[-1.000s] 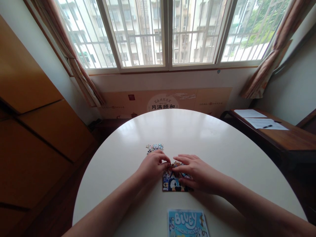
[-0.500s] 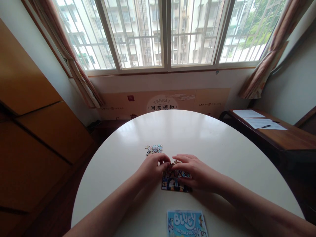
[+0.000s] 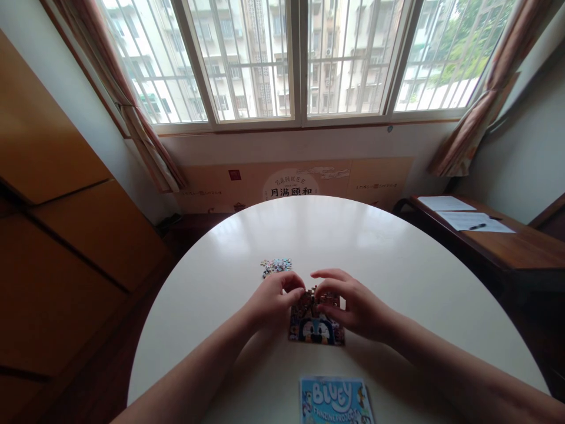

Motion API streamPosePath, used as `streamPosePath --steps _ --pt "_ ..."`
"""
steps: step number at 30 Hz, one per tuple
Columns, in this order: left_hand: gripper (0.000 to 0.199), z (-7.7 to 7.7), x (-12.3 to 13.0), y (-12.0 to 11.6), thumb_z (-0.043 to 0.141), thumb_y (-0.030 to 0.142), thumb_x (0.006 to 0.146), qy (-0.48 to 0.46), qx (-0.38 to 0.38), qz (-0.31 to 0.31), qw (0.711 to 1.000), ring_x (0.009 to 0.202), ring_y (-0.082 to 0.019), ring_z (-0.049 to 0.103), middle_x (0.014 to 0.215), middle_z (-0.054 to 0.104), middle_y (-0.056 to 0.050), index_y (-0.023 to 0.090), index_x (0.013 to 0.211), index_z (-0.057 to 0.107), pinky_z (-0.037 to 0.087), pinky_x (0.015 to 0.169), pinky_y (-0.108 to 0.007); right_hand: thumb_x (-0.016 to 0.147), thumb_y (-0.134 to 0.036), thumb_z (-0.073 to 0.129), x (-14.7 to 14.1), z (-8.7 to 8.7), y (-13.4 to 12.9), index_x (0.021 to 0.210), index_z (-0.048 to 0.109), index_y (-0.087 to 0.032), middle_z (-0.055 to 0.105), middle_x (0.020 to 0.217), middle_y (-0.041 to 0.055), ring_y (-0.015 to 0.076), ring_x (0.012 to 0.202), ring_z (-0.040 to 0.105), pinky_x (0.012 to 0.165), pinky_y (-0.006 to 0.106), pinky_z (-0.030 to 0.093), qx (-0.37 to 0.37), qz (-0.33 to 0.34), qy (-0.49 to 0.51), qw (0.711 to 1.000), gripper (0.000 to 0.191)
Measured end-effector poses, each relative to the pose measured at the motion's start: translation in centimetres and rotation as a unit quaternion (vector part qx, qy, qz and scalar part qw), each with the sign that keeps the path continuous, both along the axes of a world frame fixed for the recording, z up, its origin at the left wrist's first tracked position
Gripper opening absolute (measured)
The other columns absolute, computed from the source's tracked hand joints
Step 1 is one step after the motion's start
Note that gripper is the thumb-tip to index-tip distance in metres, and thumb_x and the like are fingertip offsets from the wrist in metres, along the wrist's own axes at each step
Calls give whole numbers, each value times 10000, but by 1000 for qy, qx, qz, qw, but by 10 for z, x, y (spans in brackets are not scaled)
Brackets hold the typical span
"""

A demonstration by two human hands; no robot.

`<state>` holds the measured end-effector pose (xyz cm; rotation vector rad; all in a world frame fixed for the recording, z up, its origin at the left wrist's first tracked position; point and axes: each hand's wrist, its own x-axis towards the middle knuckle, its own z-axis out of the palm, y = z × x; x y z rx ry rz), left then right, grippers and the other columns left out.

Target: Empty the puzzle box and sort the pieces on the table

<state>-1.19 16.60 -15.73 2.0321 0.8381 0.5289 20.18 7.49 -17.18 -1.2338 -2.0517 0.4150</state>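
Observation:
A partly assembled jigsaw puzzle [image 3: 315, 331] lies flat on the white table, with a blue dog's face near its lower edge and a jagged, unfilled upper part. At its upper left corner is my left hand [image 3: 279, 299], fingers curled and the thumb and index tips close together; whatever is between them is hidden. My right hand [image 3: 353, 299] hovers over the puzzle's upper right, thumb and fingers apart, with no piece visible in it. Loose jigsaw pieces [image 3: 277, 266] form a small heap just beyond my left hand.
A blue "Bluey" card [image 3: 336, 401] lies at the near side of the round white table [image 3: 198, 282]. To the right, a wooden desk [image 3: 525, 246] bears papers [image 3: 474, 221] and a pen. Windows are ahead, and a wooden cabinet [image 3: 57, 253] stands left.
My right hand has lifted slightly, its fingers bending and thumb drawing upward, so the dog's face on the puzzle shows more fully. My left hand has barely moved.

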Motion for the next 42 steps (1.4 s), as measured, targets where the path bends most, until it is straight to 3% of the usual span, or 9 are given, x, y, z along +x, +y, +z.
streamPosePath --steps 6,13,20,23,26,29,32,37,42 --pt "101 3 3 -4 609 271 783 -35 -56 -4 998 757 -185 636 778 694 -21 182 802 653 507 732 -317 855 -334 678 0 -5 6 1240 584 -212 599 1275 104 228 1234 543 1084 447 446 -49 -60 39 996 414" --pt "97 4 5 -11 625 254 782 -47 -43 -24 998 785 -187 633 803 704 -26 178 815 675 502 745 -316 817 -375 724 -2 -11 12 940 716 -197 587 1315 104 275 1350 459 1144 496 376 -96 -50 50 993 217" --pt "102 1 7 -11 626 259 798 -58 -65 -21 996 796 -191 652 805 710 -30 171 827 668 509 745 -313 793 -371 749 0 -13 13 809 729 -192 587 1320 89 263 1337 470 1141 503 383 -127 -38 78 988 181" --pt "115 2 5 -8 617 269 807 -48 -58 5 997 743 -189 657 776 711 -32 170 826 670 514 712 -314 785 -351 759 0 -12 13 812 741 -200 587 1319 88 268 1343 462 1145 512 371 -121 -35 72 989 154" --pt "169 9 -6 5 604 315 827 4 36 67 997 762 -201 651 810 726 -42 182 839 709 508 734 -332 787 -345 758 1 -10 12 824 746 -204 580 1331 91 276 1361 441 1150 519 357 -124 -34 64 990 146" --pt "246 19 -24 24 584 382 840 70 122 162 977 780 -219 641 887 731 -60 193 865 739 502 731 -342 794 -352 754 2 -10 12 828 745 -202 577 1335 93 275 1364 437 1154 518 349 -127 -35 57 990 154" --pt "287 22 -39 43 566 417 834 130 161 211 955 793 -232 634 929 722 -71 204 849 758 501 727 -340 805 -367 746 3 -11 12 835 747 -199 574 1334 102 276 1359 442 1147 515 359 -124 -36 50 990 171" --pt "283 7 -46 59 577 423 830 187 163 229 941 809 -232 639 945 716 -76 212 845 765 504 760 -323 815 -364 736 3 -11 12 842 748 -192 562 1346 115 281 1356 447 1140 518 368 -129 -35 48 990 174" --pt "268 -1 -43 61 576 375 858 177 204 260 927 887 -234 635 1041 662 -91 193 946 751 488 849 -341 819 -357 732 2 -8 12 845 747 -199 559 1352 106 276 1365 438 1146 508 363 -133 -34 48 989 161"
